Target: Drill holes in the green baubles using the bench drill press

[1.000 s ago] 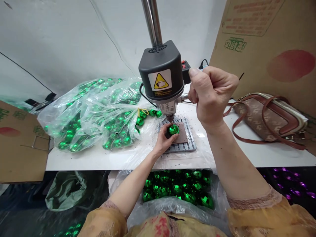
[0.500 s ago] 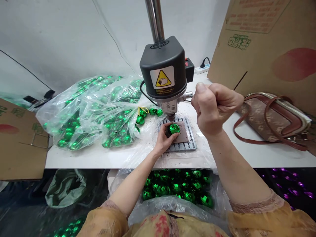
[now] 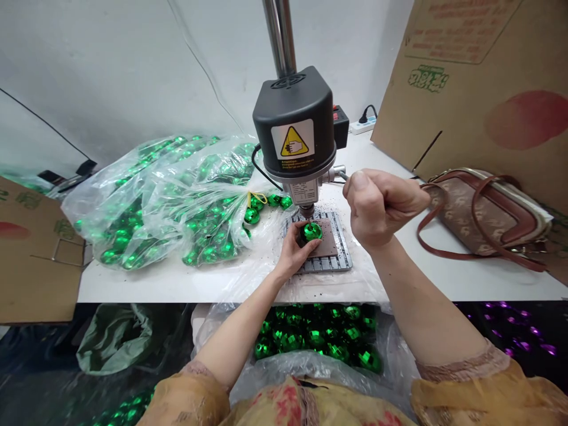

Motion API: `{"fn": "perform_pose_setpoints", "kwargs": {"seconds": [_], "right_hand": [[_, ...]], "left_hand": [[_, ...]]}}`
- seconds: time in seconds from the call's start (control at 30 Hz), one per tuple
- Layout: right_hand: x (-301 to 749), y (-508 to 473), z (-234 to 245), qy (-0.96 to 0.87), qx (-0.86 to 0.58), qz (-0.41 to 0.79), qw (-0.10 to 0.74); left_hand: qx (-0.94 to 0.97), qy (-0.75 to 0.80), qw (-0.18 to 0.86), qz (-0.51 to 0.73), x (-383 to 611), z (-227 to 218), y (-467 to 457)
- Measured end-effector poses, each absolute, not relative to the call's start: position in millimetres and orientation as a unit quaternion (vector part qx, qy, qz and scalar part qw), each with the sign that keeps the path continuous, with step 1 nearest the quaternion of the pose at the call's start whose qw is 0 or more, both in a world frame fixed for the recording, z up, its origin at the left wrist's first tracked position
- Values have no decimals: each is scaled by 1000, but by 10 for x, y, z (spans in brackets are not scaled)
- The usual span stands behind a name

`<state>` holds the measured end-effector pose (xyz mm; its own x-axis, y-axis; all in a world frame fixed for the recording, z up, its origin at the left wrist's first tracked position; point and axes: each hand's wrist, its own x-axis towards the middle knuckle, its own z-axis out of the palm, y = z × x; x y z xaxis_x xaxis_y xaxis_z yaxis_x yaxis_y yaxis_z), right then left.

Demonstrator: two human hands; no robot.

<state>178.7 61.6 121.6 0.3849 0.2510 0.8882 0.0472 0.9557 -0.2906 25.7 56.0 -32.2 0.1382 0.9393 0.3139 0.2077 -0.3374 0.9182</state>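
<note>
A shiny green faceted ball sits on a brown board over the slotted metal base of a bench drill press. My left hand grips the ball from its left side, thumb in front and fingers behind. Just above the ball is the drill chuck. My right hand is closed in a fist around the drill press lever, to the right of the drill head; most of the lever is hidden by the fingers.
On the left lies a clear plastic bag of green balls. An open bag of green balls is at my lap. Cardboard boxes flank the white table. A brown handbag rests on the right. Dark shavings dot the base.
My right hand has moved down a little with the lever. My left hand and the ball have stayed in place under the chuck.
</note>
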Motion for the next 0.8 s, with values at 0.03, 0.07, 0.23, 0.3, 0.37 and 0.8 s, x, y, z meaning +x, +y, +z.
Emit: {"fn": "perform_pose_setpoints", "kwargs": {"seconds": [0.03,0.07,0.23,0.3,0.37,0.8], "right_hand": [[1792,617,1196,-555,-135,56,819],[1799,619,1177,-558,-136,50,817],[1826,637,1103,-574,-126,35,808],[1837,643,1054,-583,-115,33,804],[1847,633,1002,-592,-102,23,799],[1793,719,1744,-517,-269,153,798]], "left_hand": [[655,438,373,490,257,-324,561],[655,439,373,490,257,-326,563],[648,441,380,491,257,-333,566],[645,437,387,493,258,-330,559],[642,434,392,496,261,-323,549],[664,497,182,528,252,-209,229]]}}
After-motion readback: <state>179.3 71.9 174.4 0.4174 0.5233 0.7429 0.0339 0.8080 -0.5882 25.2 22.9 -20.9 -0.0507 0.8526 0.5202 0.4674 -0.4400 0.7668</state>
